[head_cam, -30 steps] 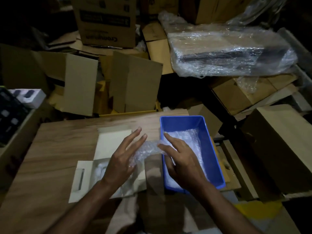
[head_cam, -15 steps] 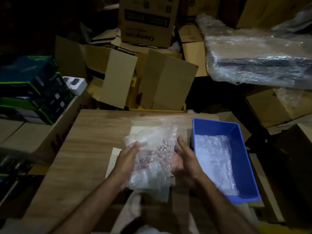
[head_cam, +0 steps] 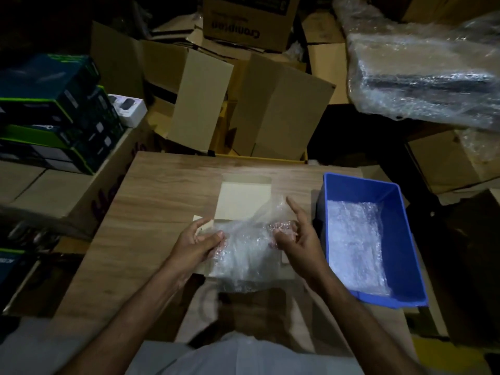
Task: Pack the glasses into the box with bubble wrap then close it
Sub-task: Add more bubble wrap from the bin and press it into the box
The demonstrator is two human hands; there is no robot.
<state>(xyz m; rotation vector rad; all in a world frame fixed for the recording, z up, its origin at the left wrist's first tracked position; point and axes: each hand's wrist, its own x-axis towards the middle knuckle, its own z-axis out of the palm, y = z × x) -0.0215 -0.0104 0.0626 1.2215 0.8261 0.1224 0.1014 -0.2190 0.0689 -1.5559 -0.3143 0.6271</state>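
Here the wooden table carries a blue bin lined with bubble wrap, beside an open white box. Over the box, a bubble wrap sheet is pinched by the left hand and right hand, fingers curled on its edges.

One word can be read: "Crompton", printed in dark letters on the side of a brown cardboard carton that stands at the back, behind the wooden surface. The word appears upside down from this view. A dark printed band runs along the same carton face above it, but its lettering is too small to read. The green and black boxes stacked to the left of the surface carry labels and print that are too blurred to make out. Purple marks on the large carton under them are also unreadable.
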